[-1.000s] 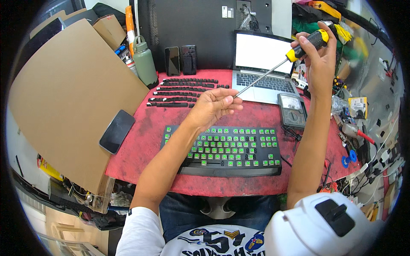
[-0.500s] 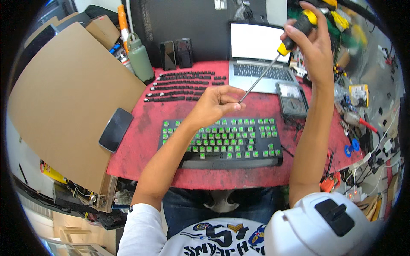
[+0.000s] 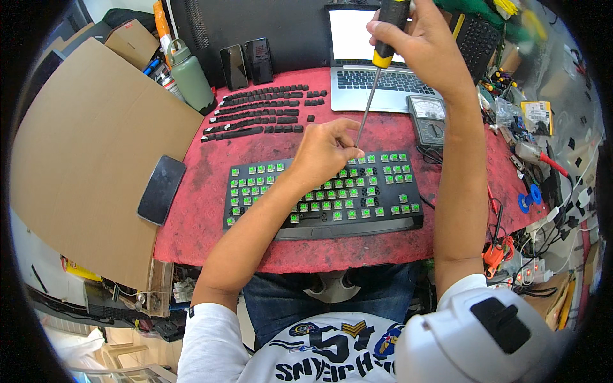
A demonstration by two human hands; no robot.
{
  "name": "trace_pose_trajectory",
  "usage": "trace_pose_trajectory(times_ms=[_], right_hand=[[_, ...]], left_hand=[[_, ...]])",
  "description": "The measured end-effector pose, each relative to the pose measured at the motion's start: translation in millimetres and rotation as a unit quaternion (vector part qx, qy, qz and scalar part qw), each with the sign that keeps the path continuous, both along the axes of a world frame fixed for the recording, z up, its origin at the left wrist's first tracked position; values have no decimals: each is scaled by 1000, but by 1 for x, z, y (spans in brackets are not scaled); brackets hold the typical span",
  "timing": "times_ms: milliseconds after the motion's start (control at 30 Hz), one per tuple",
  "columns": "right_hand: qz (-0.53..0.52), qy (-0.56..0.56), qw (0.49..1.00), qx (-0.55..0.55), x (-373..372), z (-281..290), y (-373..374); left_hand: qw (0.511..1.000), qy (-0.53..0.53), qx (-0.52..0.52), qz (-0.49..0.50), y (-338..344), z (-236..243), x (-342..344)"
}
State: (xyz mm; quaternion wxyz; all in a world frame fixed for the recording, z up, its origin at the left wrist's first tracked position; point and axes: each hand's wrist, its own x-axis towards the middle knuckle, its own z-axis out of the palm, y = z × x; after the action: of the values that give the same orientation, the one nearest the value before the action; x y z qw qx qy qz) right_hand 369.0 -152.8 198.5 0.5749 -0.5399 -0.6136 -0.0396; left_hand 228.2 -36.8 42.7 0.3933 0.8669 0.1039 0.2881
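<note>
My right hand (image 3: pixel 428 54) is wrapped round the black-and-yellow handle of a long screwdriver (image 3: pixel 370 101), raised over the laptop. My left hand (image 3: pixel 322 153) pinches the lower end of its shaft, hiding the tip, just above the back edge of a black keyboard (image 3: pixel 332 230). The keyboard has its keycaps off, showing green switches. Black keycaps (image 3: pixel 249 120) lie in rows behind it. A silver laptop (image 3: pixel 352 102) with a bright screen stands at the back, an analog multimeter (image 3: pixel 426 124) at its front right corner.
A large cardboard sheet (image 3: pixel 83 166) and a dark phone (image 3: pixel 159 188) occupy the left. Two phones (image 3: pixel 258 60) stand beside a green bottle (image 3: pixel 188 76). The red desk (image 3: pixel 191 242) has a crowded right side, with cables and a red-handled tool (image 3: pixel 549 166).
The screwdriver has swung from slanting to steeper. Both hands have shifted, my left lower toward the keyboard's back, my right up and leftward in the view. The whole scene sits somewhat higher.
</note>
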Motion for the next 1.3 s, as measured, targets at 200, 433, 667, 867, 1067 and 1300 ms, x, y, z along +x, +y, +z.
trace_pose_trajectory(times_ms=[200,433,667,867,1067,1300], right_hand=[[-38,-87,995,-26,-5,-10,17],[-46,-100,993,-41,-4,-14,20],[-42,-135,990,-25,-7,-12,20],[-9,-63,993,-104,-21,-6,15],[-32,-145,987,-63,-12,-13,21],[-30,-164,985,-44,-18,-14,20]], left_hand=[[999,50,15,-10,-2,-8,5],[998,43,33,-14,-2,-9,7],[998,50,47,-12,-1,-9,8],[998,50,44,-7,-1,-9,6],[997,58,50,-2,-3,-7,5],[999,40,27,-1,-2,-12,6]])
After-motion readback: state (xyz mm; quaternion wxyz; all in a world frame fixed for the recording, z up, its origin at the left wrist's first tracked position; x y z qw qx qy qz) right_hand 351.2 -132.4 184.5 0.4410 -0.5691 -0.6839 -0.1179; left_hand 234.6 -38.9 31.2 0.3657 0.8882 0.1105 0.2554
